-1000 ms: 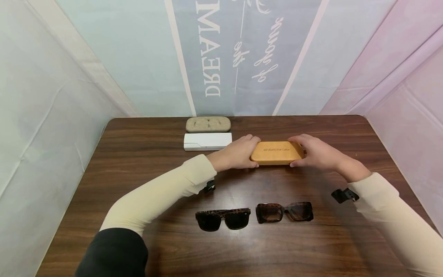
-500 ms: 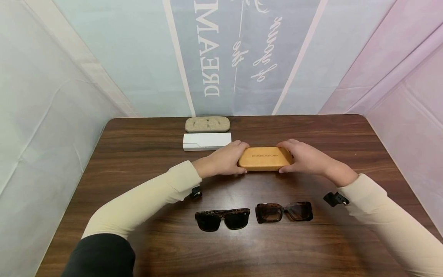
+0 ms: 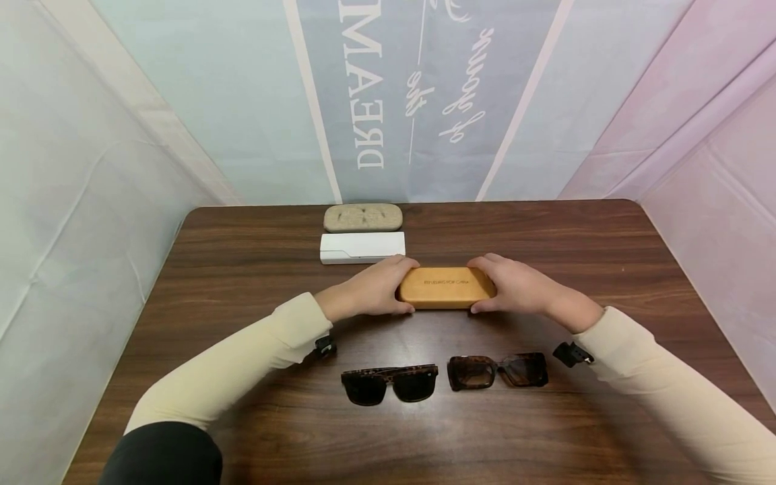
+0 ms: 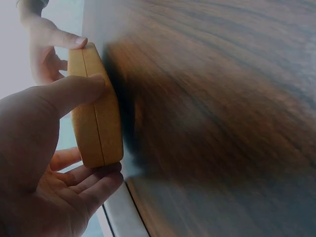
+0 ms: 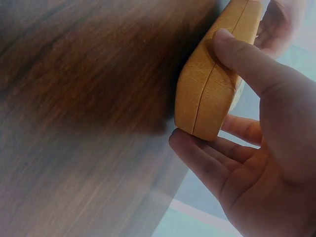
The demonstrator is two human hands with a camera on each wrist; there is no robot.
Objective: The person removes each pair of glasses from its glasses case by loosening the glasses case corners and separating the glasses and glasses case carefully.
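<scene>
A closed tan-yellow glasses case [image 3: 447, 288] with printed lettering on its lid is between both hands. My left hand [image 3: 377, 286] grips its left end, thumb [image 4: 81, 94] on the near side and fingers on the far side. At the other end my right hand [image 3: 516, 286] holds it the same way, as the right wrist view shows with its thumb pressed on the case [image 5: 212, 84]. Both wrist views show a dark shadow along the case's underside. Nearer to me lie two pairs of sunglasses: a dark-lensed pair [image 3: 390, 384] and a tortoiseshell pair [image 3: 498, 372].
Behind my left hand a white glasses case [image 3: 362, 248] lies in front of a beige fabric-look case [image 3: 363, 217], near the back edge of the brown wooden table [image 3: 254, 269]. A printed cloth backdrop [image 3: 400, 182] hangs behind the table.
Both hands have carried the tan-yellow glasses case left and nearer to me, from right of the white case to a spot above the sunglasses. The sunglasses and other cases stay put.
</scene>
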